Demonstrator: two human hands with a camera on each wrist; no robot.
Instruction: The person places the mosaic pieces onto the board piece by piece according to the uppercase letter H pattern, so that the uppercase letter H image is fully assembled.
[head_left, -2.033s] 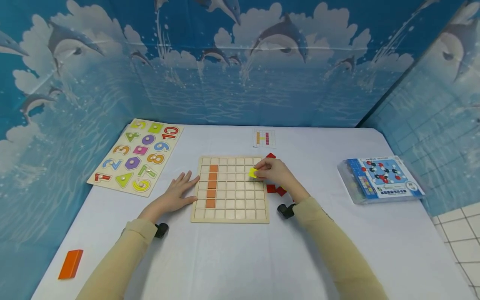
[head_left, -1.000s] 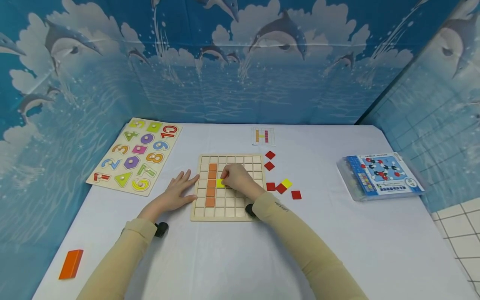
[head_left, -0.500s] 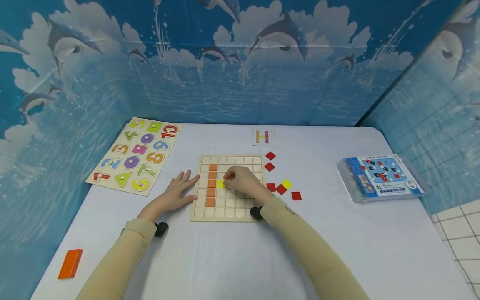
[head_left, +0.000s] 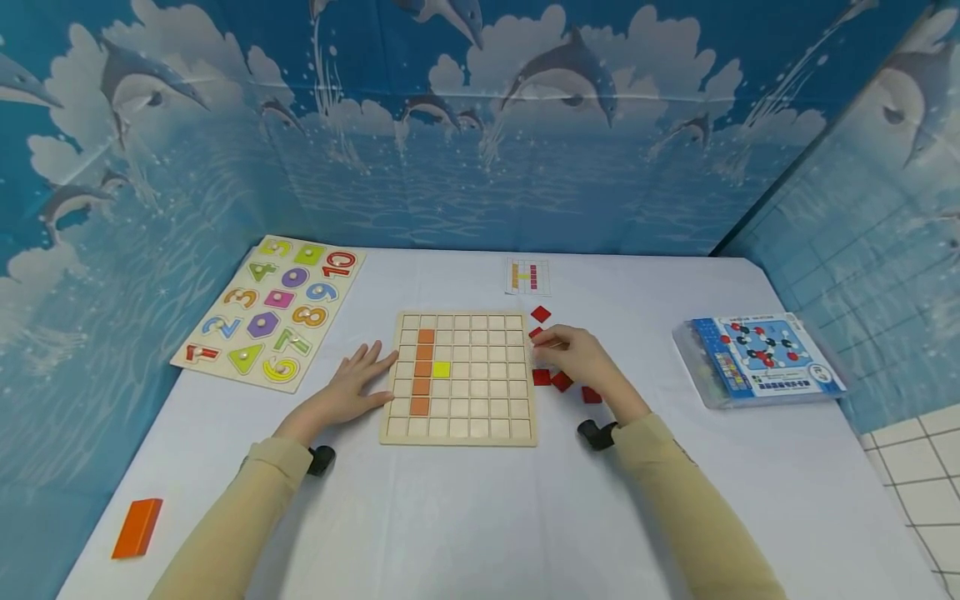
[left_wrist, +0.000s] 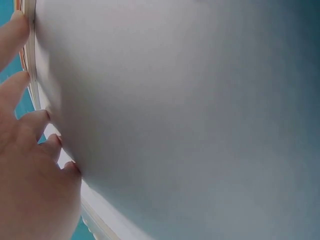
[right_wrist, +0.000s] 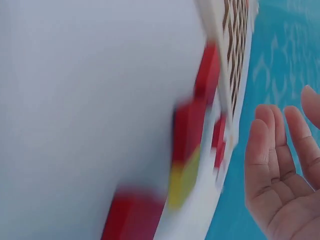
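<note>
A wooden grid board (head_left: 480,437) lies in the middle of the table in the head view. It bears a column of orange square tiles (head_left: 423,367), with one yellow tile (head_left: 442,369) beside the column. My left hand (head_left: 341,393) lies spread at the board's left edge, thumb and index fingertip touching it. Right of the board, my right hand (head_left: 573,360) hovers over loose red tiles (head_left: 542,377), fingers loosely bent and holding nothing. In the right wrist view a second yellow tile (right_wrist: 183,180) lies against a red one; the right hand hides it in the head view.
A small pattern card (head_left: 528,276) lies behind the board. At the far left is a number-and-shape puzzle board (head_left: 270,317), with an orange block (head_left: 137,528) at the front left. A clear case with a molecule-picture box (head_left: 761,358) sits at the right.
My right hand brought a yellow tile onto the board, let go of it beside the orange column, and moved back right over the loose tiles. The left hand stays put.
</note>
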